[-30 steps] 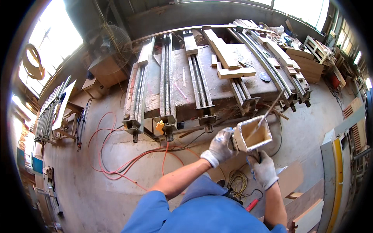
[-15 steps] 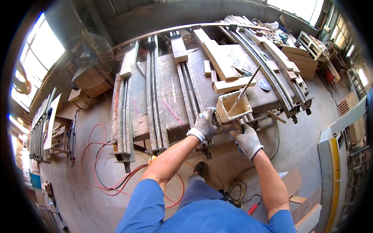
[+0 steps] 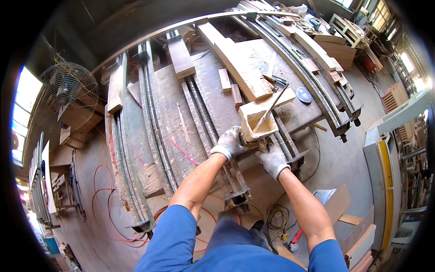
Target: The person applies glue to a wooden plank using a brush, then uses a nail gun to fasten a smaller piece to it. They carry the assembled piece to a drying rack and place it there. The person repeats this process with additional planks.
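Note:
A small open box (image 3: 257,136) with a pale, crusted coating is held up at the near edge of the workbench (image 3: 217,72). A thin stick (image 3: 274,106), perhaps a brush handle, leans out of it toward the upper right. My gloved left hand (image 3: 229,141) is closed at the box's left side, its fingertips partly hidden against it. My gloved right hand (image 3: 273,161) is closed round the short handle below the box's near side. Just behind the box a light wooden block (image 3: 281,98) lies across the end of a long timber (image 3: 235,63).
Metal bar clamps (image 3: 152,118) run across the bench, their ends jutting over the near edge. A round translucent lid (image 3: 303,94) lies right of the box. Red hoses (image 3: 102,199) and a coiled cable (image 3: 277,217) are on the floor. A caged fan (image 3: 68,90) stands at left.
My view has turned and shifted, and I stand nearer the bench's right part. Both hands still hold the box, which sits slightly left in view and close to the light block.

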The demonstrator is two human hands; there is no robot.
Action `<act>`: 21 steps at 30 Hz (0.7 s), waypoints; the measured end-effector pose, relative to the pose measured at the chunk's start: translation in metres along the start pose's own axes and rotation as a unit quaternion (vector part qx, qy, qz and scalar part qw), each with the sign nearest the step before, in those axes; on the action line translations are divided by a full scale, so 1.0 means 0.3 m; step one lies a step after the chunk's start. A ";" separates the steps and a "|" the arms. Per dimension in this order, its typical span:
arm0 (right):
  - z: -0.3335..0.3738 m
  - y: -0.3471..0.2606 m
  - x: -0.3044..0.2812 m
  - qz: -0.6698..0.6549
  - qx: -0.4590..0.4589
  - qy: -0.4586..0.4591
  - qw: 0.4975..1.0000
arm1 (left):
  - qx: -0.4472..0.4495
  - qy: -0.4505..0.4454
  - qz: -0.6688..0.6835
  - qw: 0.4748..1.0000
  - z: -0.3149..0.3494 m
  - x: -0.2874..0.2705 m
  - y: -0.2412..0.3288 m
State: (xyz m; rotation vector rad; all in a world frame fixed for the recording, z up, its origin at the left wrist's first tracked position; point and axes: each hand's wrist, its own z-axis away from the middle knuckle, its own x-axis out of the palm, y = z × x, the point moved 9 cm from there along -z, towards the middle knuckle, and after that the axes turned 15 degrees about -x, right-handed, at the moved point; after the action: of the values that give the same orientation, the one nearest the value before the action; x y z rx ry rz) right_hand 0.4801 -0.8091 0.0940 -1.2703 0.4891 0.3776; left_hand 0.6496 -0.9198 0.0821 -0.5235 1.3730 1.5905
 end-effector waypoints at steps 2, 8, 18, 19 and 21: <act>-0.015 -0.075 0.018 0.002 0.007 -0.005 1.000 | 0.023 -0.011 -0.041 0.999 -0.043 0.001 -0.027; -0.088 -0.058 0.078 0.099 -0.022 0.031 0.994 | 0.007 0.079 -0.170 0.982 -0.082 0.007 -0.117; -0.011 -0.130 -0.006 0.117 -0.103 0.050 0.986 | -0.027 0.058 0.369 0.927 0.148 -0.153 -0.178; 0.067 -0.152 -0.065 0.084 -0.120 0.102 0.984 | -0.040 -0.018 0.483 0.874 0.180 -0.145 -0.147; 0.238 -0.117 -0.193 0.086 -0.186 0.229 0.952 | -0.038 -0.144 0.607 0.781 0.270 -0.164 -0.006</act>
State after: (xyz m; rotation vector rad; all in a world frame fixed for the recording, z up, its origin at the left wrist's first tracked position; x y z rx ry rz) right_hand 0.4599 -0.7494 0.1694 -1.6983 0.9608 0.3279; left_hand 0.6943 -0.8629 0.1436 0.7590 1.4511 2.5747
